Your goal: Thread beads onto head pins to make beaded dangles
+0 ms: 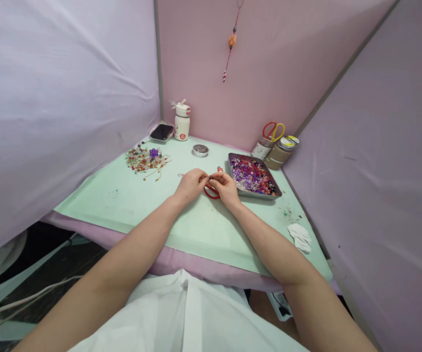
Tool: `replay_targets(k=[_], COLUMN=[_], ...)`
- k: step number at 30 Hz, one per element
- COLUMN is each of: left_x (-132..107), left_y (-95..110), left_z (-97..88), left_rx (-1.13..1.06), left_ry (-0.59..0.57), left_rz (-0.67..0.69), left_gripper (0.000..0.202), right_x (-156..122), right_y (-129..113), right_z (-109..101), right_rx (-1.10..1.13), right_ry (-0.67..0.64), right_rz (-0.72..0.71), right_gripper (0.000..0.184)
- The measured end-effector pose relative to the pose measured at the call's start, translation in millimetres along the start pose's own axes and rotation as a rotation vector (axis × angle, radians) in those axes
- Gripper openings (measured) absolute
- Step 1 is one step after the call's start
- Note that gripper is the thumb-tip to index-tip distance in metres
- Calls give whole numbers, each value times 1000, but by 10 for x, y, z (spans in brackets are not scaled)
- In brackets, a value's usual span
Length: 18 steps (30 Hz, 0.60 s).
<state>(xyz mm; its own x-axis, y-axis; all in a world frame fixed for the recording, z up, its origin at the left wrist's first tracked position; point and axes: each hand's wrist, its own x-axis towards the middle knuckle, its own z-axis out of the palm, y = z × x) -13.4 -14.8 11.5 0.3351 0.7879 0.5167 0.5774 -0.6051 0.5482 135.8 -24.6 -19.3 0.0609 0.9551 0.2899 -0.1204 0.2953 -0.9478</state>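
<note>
Logged lilac fabric walls (68, 73) at left and right, with a pink back panel (196, 63) between. Below them, recorded a desk (116, 205) topped in pale green. On its right side, found a metal tray (258, 196) full of purple, red and clear beads (247, 173). At far left, noted a tangled pile of beaded cords (143, 161) bearing a purple cluster (154, 153). Near the middle, observed the left hand (191, 185) and right hand (227, 189) meeting just left of the tray. Behind the tray, counted a lidded jar (279, 157) and a container (260, 150) with red and yellow handles (283, 130) standing in it. Farther back, marked a white bottle (182, 126) beside a dark-screened phone (162, 132); at front right, a crumpled white cloth (299, 238). Toward the back, listed a small round tin (200, 151). Beneath the hands, spotted a red loop (211, 197). Lastly, entered a dark bead (211, 178), pinched in the grip of both hands.
</note>
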Motion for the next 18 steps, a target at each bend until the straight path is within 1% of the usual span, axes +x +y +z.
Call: replay_targets(k=[6,9,18], left_x=[8,12,21], left_y=[13,3,-23], left_z=[-1,8,25], left_rx=[-37,-56,-71], left_ry=[5,4,5], left_rz=[-42,-59,-68], left_gripper=[16,16,17], right_x=[26,27,13], right_y=[47,52,22], right_z=[-24,-27,-9], right_rx=[-95,-116,-46], right_ry=[5,6,20], right_rz=[-51,-54,-14], right_gripper=[20,21,23])
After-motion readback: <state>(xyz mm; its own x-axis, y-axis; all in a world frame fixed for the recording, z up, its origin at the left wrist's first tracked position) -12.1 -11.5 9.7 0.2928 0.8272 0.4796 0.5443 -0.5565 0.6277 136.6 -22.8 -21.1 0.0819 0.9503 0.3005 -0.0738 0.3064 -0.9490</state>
